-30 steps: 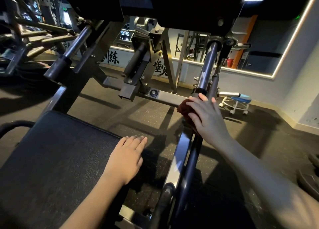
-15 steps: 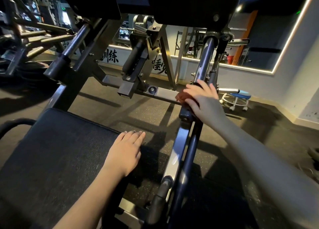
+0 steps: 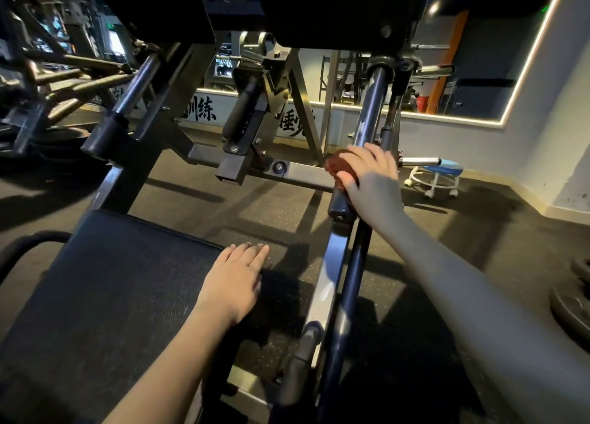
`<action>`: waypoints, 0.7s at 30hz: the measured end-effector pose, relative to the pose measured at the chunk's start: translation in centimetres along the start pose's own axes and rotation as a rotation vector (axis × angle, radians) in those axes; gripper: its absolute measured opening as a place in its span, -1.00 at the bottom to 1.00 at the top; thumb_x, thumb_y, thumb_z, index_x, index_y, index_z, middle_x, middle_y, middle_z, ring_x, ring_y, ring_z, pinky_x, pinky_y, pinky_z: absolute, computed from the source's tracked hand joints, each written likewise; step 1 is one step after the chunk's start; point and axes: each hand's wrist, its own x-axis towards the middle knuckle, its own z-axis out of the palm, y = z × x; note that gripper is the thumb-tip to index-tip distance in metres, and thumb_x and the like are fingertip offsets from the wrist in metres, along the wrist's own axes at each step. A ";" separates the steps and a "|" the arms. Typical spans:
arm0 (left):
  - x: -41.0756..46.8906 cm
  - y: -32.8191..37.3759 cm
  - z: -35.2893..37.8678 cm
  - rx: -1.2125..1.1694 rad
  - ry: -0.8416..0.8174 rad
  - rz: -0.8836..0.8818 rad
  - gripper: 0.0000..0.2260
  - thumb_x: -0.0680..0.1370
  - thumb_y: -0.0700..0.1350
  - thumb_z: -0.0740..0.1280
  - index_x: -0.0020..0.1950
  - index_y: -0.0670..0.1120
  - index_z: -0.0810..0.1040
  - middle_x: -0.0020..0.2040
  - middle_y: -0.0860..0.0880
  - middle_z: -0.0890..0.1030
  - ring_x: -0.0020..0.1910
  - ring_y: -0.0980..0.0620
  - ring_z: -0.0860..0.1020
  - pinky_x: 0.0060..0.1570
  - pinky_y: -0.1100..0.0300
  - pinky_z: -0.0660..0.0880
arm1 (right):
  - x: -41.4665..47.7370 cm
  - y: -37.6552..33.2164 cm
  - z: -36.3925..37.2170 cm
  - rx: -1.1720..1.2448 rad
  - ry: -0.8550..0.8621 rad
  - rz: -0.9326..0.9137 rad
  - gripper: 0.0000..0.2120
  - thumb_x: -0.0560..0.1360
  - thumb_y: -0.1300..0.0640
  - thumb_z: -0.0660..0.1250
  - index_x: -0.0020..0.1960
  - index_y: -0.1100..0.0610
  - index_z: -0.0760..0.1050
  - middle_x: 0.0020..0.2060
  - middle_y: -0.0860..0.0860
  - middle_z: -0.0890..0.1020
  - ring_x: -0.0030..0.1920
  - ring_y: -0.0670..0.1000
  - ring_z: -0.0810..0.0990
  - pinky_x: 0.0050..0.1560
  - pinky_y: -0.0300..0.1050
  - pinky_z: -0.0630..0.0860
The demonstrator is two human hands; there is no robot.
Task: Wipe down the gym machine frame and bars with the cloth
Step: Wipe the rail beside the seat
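Observation:
A dark red cloth (image 3: 336, 167) is wrapped against the machine's right slanted bar (image 3: 372, 107), where it meets the grey cross beam (image 3: 303, 173). My right hand (image 3: 372, 177) grips the cloth around that bar, fingers curled over it. Most of the cloth is hidden under the hand. My left hand (image 3: 234, 283) lies flat with straight fingers on the front right corner of the black seat pad (image 3: 105, 296). The bar continues down toward me past a black rubber stop (image 3: 340, 204) to a lower handle (image 3: 300, 359).
A black padded platform (image 3: 319, 8) hangs overhead. The left slanted bar (image 3: 127, 104) and a centre lever (image 3: 242, 110) rise ahead. A blue-topped stool (image 3: 437, 176) stands at right by the wall. Weight plates (image 3: 571, 308) lie on the floor at far right.
My right hand has slid the cloth up the right bar, away from me, past the cross beam joint. My left hand has stayed on the seat pad.

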 end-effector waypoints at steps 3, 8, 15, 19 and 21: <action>0.0 -0.1 -0.2 0.013 -0.005 -0.001 -0.47 0.68 -0.03 0.03 0.61 -0.04 -0.11 0.61 0.01 0.03 0.58 0.01 -0.02 0.49 0.14 -0.19 | -3.2 -0.6 0.4 -0.002 -0.044 -0.138 -0.60 0.58 -0.01 0.13 0.38 0.06 0.40 0.40 0.00 0.41 0.49 0.08 0.19 0.52 0.14 -0.02; 0.1 -0.6 0.7 -0.024 0.048 0.041 -0.54 0.63 -0.05 0.10 0.54 -0.11 0.25 0.47 -0.07 0.39 0.46 -0.06 0.34 0.46 0.11 0.01 | 0.0 1.0 -0.4 -0.166 -0.074 -0.156 -0.62 0.61 -0.05 0.15 0.39 0.00 0.40 0.40 -0.02 0.41 0.49 0.07 0.18 0.50 0.13 -0.18; 0.2 0.1 -0.6 -0.107 -0.070 -0.009 -0.19 0.40 0.23 -0.44 0.60 0.00 -0.02 0.58 0.09 0.11 0.56 0.09 0.05 0.47 0.20 -0.16 | -3.2 0.4 -0.6 0.000 -0.028 -0.139 -0.58 0.56 0.02 0.22 0.39 0.10 0.41 0.34 0.04 0.43 0.38 0.10 0.30 0.37 0.18 0.33; 2.6 2.1 -3.8 -0.477 0.018 -0.035 -0.51 0.69 0.03 0.07 0.59 -0.04 0.05 0.58 0.02 0.16 0.54 0.11 0.12 0.47 0.26 -0.03 | 0.0 1.4 -1.0 0.049 0.023 -0.063 -0.60 0.60 0.08 0.22 0.42 0.10 0.35 0.32 0.08 0.41 0.32 0.06 0.38 0.24 -0.15 0.34; 4.6 3.9 -6.3 -0.653 0.072 -0.001 -0.51 0.67 -0.03 0.14 0.59 -0.02 0.10 0.56 0.04 0.19 0.52 0.12 0.15 0.45 0.26 0.03 | 2.2 1.6 -1.7 0.204 0.096 0.041 -0.62 0.61 0.11 0.21 0.42 0.04 0.32 0.31 0.05 0.41 0.30 0.03 0.39 0.18 -0.20 0.31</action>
